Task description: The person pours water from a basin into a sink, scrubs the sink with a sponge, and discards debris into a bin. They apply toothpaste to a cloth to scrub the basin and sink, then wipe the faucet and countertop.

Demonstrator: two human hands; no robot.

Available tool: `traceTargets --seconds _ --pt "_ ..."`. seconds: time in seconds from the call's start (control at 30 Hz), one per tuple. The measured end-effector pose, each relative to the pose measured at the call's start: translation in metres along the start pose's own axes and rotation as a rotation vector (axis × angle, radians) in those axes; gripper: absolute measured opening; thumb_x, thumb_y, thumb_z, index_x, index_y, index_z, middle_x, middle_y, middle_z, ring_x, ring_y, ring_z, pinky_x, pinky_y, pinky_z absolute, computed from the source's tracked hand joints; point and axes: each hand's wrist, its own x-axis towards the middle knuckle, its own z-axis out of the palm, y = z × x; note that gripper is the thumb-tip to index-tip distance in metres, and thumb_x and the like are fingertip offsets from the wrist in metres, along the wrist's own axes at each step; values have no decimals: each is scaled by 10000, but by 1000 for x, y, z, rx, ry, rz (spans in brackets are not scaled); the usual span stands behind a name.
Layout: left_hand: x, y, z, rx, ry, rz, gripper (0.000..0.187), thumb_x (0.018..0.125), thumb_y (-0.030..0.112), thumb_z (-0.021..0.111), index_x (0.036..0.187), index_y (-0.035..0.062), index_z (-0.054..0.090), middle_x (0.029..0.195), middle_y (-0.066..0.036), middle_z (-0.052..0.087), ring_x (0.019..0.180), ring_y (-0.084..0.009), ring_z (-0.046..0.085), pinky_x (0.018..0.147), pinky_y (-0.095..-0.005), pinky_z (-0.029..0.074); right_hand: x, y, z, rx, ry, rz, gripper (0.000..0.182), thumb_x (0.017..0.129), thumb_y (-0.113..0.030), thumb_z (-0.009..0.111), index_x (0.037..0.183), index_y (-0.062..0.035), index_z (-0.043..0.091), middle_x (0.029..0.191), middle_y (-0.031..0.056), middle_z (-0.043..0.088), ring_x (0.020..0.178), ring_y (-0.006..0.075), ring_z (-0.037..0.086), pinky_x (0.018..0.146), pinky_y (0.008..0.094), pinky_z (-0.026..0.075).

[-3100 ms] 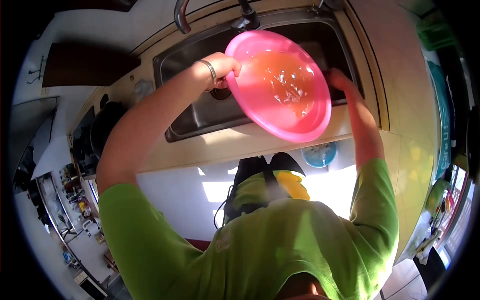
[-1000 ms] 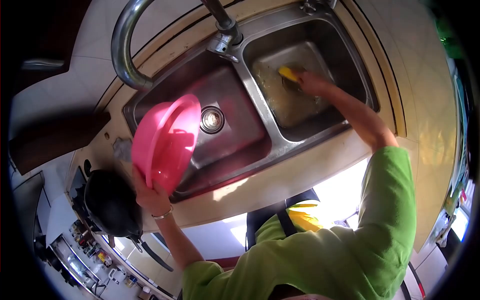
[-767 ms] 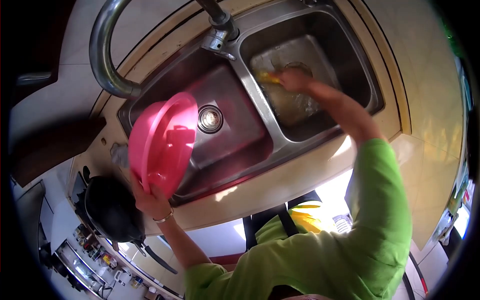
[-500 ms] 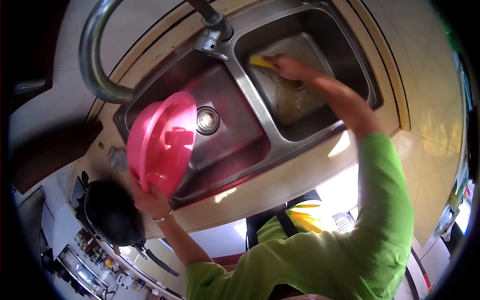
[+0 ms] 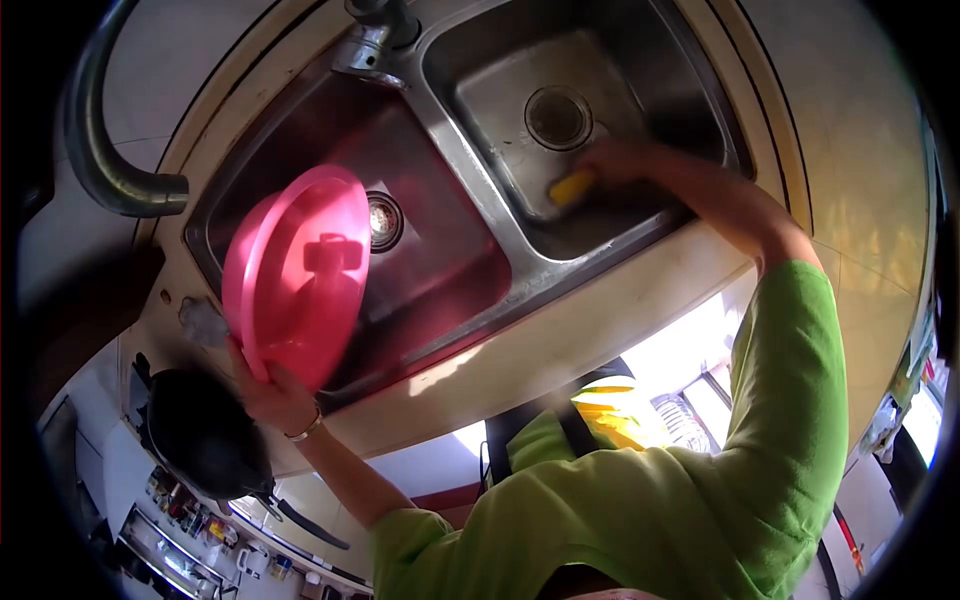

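A cream-coloured counter [image 5: 560,320] surrounds a double-bowl stainless-steel sink [image 5: 468,175], with a pale tiled wall [image 5: 250,70] behind the sink and patches of sunlight along the counter in front of it. Left of the sink, a deep black pan with a long handle [image 5: 205,430] sits near a crumpled pale-grey item [image 5: 203,322].

Counted around the sink: two bowls, each with one round drain [image 5: 557,118]; one curved grey metal tap [image 5: 150,195] at its back left; one pan; one round pink plastic basin [image 5: 305,290]; one small yellow block [image 5: 572,187], its material too blurred to tell. The basin stands tilted on its side over the sink's left bowl, its rim grasped by the left hand [image 5: 275,395]. In the sink's right bowl, the right hand [image 5: 615,165], shadowed and blurred, grips the yellow block.
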Motion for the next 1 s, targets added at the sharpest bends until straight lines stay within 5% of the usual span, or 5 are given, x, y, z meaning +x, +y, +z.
traceTargets --seconds 0.4,0.5,0.63,0.83,1.0 --pt "-5 4 4 22 50 -22 514 795 419 419 1094 6 485 985 -173 555 844 -310 563 713 -354 455 58 -14 -30 153 209 -120 296 733 -191 493 1027 -181 525 852 89 588 821 237 558 704 354 423" --pt "-7 2 6 -11 70 10 493 796 391 427 1098 5 482 1005 -179 545 870 -310 554 729 -353 448 30 11 -63 23 156 307 297 718 -189 518 1015 -178 533 844 81 591 823 226 559 705 347 424" --pt "-8 -2 10 -13 97 79 475 797 369 427 1098 6 483 1017 -176 541 879 -310 550 739 -350 444 1 -11 -26 -58 -83 -222 321 700 -161 536 1021 -177 537 870 62 593 814 218 566 732 335 436" --pt "-13 -6 8 12 28 -14 484 799 379 418 1096 2 484 1023 -170 539 877 -310 551 742 -354 440 8 18 -72 -162 160 268 267 686 -165 548 952 -159 574 861 54 595 815 226 561 736 337 429" --pt "-10 -7 11 84 57 52 494 803 399 414 1101 11 481 1017 -168 542 872 -302 555 730 -352 444 -15 22 -44 -277 -92 -1 293 708 -183 526 1000 -173 554 835 69 593 789 252 562 696 361 441"
